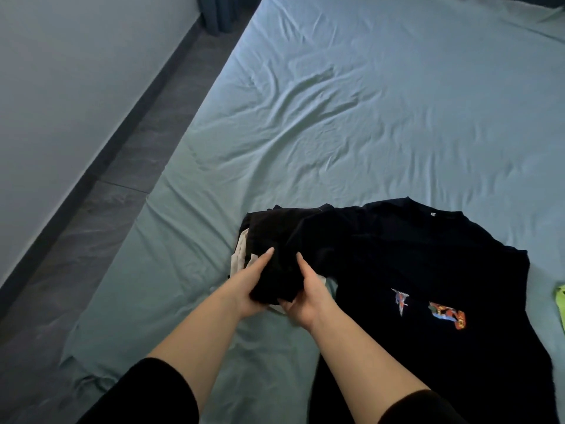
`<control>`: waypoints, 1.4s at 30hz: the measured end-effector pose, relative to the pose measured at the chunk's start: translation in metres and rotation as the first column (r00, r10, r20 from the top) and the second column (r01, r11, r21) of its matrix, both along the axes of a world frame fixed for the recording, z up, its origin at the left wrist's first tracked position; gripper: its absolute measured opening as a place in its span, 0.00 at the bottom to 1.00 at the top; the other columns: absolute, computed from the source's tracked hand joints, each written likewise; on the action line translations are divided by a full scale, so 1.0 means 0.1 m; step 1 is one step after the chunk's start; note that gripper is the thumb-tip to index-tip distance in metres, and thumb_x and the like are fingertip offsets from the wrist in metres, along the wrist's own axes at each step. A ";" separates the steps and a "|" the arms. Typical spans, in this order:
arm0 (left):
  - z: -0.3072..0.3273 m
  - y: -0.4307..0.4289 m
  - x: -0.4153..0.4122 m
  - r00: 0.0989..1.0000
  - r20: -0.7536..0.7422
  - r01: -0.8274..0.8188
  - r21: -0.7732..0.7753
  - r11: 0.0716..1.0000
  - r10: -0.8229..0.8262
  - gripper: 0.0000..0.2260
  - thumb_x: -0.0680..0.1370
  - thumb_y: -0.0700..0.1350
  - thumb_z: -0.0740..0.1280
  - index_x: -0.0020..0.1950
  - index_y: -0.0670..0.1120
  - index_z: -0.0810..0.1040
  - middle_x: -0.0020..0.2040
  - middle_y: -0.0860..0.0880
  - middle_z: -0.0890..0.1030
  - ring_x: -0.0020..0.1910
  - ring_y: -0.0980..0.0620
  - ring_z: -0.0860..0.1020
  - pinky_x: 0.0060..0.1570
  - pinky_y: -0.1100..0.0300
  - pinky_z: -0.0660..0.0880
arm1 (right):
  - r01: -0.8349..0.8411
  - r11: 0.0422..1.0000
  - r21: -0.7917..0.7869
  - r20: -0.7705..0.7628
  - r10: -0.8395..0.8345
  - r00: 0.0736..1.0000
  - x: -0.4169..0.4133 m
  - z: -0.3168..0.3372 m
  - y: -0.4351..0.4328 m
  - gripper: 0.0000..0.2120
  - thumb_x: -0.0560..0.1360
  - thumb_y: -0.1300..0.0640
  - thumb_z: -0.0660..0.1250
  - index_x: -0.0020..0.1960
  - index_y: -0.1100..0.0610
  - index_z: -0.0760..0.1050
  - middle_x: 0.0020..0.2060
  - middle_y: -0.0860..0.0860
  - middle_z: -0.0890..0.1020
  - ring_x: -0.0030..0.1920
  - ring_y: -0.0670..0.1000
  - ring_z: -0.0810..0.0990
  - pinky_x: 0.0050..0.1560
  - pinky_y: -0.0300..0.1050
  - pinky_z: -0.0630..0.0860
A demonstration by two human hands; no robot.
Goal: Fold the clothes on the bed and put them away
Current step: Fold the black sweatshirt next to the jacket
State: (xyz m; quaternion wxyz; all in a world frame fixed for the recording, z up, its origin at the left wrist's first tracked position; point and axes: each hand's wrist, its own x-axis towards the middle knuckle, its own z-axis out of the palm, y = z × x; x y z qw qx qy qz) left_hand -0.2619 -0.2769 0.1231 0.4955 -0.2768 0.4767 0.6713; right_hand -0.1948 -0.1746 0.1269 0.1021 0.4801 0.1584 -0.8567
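Black, soft knit cloth is what both hands have hold of. In the head view, a small folded black garment (275, 249) lies near the left side of the bed (336, 117), which is covered by a wrinkled teal sheet. The garment rests on a folded cream-white piece of clothing (240, 252); only a strip of that shows at its left and a sliver at its near edge.

The left hand (250, 286) clasps the garment's near-left corner, with one digit laid straight along the top and the others hidden by cloth. The right hand (308, 293) pinches the near-right corner, thumb on top and fingers curled underneath.

Touching the garment's right side, a large black T-shirt with small coloured printed figures (428, 264) is spread flat, collar away from the person. A scrap of lime-green fabric (561, 301) shows at the right border, and grey floor tiles (116, 194) run along the bed's left.

The folded garment looks light and limp, with no stiffness of its own. Lifted by one corner, its layers would likely sag and fall open, and the cream piece could slide out from under it. The safer hold is probably both palms slid beneath the whole stack, thumbs clamping the top near the folded edges. The T-shirt's edge may drag along where the two meet.
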 end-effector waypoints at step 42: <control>0.00 0.36 0.29 0.336 -0.526 0.198 -0.771 0.605 -0.781 0.48 0.73 0.48 0.73 0.79 0.50 0.40 0.80 0.50 0.49 0.78 0.51 0.52 0.75 0.53 0.56 | -0.202 0.700 0.685 -0.070 0.339 0.938 -0.24 0.25 0.35 0.05 0.76 0.43 0.65 0.45 0.42 0.77 0.44 0.41 0.83 0.46 0.41 0.80 0.44 0.38 0.75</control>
